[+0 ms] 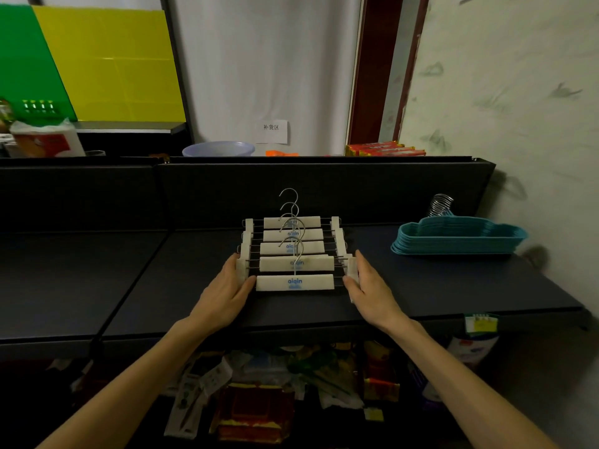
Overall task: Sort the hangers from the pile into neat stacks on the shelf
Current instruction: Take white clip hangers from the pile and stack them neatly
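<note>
**Q:** Hangers, where are they sitting on your feed right now?

**Me:** White clip hangers (pixel 295 254) are laid flat in an overlapping row near the middle of the dark shelf (pixel 129 286), stepping back from its front edge toward the rear wall, hooks pointing away from me. I count about five, blue lettering on the bars. Off toward the shelf's right end there's a stack of teal hangers (pixel 458 236), well apart from the white ones, metal hooks bunched at the back.

**Q:** And the hands?

**Me:** One on each side of the white set. My left hand (pixel 227 291) has straight fingers pressing against the clips on the left end, thumb touching the nearest bar. My right hand (pixel 369 288) mirrors that, fingers flat along the right-end clips. Neither curls round anything, they're just squeezing the row from both sides.

**Q:** Anything else around?

**Me:** Packaged goods (pixel 259 400) jumbled on the level below, plus a lavender basin (pixel 218 149) behind the shelf's back panel.
</note>
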A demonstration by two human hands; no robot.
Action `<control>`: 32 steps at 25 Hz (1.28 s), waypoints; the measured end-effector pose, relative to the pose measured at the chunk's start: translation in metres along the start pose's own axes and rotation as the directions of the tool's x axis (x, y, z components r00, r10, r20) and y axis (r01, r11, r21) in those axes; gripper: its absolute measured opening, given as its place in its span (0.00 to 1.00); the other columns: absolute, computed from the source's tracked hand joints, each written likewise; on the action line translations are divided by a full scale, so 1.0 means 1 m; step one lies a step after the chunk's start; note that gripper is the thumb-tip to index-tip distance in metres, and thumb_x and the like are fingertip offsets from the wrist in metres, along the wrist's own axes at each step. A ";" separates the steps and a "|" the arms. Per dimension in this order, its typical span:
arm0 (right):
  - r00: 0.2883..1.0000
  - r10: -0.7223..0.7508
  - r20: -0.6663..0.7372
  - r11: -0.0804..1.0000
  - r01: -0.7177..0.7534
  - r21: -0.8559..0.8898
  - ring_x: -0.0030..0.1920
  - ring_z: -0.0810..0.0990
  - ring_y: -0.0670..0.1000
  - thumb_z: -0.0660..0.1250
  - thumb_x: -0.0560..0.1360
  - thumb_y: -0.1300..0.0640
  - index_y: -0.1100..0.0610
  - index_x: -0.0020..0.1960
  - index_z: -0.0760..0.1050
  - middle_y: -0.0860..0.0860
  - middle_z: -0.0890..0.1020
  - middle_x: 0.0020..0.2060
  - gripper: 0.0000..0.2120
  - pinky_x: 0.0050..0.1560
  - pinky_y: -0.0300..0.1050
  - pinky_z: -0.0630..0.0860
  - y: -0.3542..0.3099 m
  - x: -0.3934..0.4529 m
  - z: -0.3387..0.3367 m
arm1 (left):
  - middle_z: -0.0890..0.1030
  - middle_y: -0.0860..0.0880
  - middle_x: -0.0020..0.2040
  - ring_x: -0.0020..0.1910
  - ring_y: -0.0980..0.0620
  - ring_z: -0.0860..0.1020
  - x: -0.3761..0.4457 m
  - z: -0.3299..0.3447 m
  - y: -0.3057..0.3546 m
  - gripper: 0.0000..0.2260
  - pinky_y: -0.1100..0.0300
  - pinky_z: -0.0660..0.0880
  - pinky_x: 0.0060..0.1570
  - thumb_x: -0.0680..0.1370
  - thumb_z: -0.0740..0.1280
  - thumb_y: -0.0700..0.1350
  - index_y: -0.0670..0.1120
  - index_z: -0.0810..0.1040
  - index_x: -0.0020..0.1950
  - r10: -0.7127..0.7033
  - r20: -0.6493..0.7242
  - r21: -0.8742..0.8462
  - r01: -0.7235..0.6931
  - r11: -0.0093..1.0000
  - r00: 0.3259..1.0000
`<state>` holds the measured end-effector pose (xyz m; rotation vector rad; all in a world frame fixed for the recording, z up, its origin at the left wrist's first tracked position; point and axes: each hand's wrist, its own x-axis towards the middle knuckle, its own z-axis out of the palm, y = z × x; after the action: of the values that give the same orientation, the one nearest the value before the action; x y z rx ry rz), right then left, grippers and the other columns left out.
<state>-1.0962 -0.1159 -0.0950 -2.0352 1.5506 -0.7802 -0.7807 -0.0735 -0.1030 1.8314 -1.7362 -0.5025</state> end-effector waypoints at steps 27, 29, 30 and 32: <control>0.743 -0.642 0.189 0.719 0.669 -0.186 0.79 0.55 0.54 0.64 0.79 0.44 0.55 0.80 0.57 0.52 0.64 0.77 0.35 0.78 0.53 0.54 -0.470 0.002 0.403 | 0.64 0.46 0.79 0.78 0.44 0.62 -0.171 -0.357 -0.389 0.26 0.44 0.53 0.78 0.83 0.58 0.61 0.48 0.67 0.76 -0.183 -0.483 0.406 0.404 0.820 0.856; 0.695 -0.680 0.236 0.688 0.715 -0.122 0.78 0.58 0.54 0.64 0.79 0.44 0.55 0.79 0.58 0.52 0.66 0.76 0.34 0.76 0.51 0.57 -0.527 0.004 0.446 | 0.65 0.45 0.78 0.76 0.43 0.64 -0.185 -0.402 -0.437 0.25 0.45 0.58 0.76 0.82 0.61 0.59 0.48 0.69 0.75 -0.220 -0.540 0.369 0.464 0.805 0.812; 0.678 -0.689 0.256 0.677 0.728 -0.105 0.77 0.60 0.54 0.64 0.79 0.44 0.55 0.79 0.59 0.53 0.67 0.75 0.34 0.75 0.51 0.59 -0.555 0.007 0.469 | 0.66 0.44 0.77 0.75 0.43 0.65 -0.189 -0.423 -0.461 0.24 0.45 0.61 0.75 0.82 0.62 0.58 0.48 0.70 0.75 -0.234 -0.567 0.348 0.487 0.801 0.790; 0.672 -0.681 0.292 0.686 0.725 -0.070 0.74 0.65 0.55 0.63 0.79 0.43 0.56 0.79 0.59 0.53 0.69 0.73 0.33 0.72 0.52 0.65 -0.606 0.018 0.508 | 0.67 0.45 0.76 0.74 0.43 0.68 -0.190 -0.461 -0.499 0.23 0.45 0.66 0.72 0.81 0.65 0.55 0.48 0.71 0.74 -0.246 -0.588 0.326 0.504 0.800 0.771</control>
<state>-0.3200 0.0339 -0.0628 -2.7941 0.6633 -0.6088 -0.1232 0.1808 -0.0798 2.4056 -1.1524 0.3049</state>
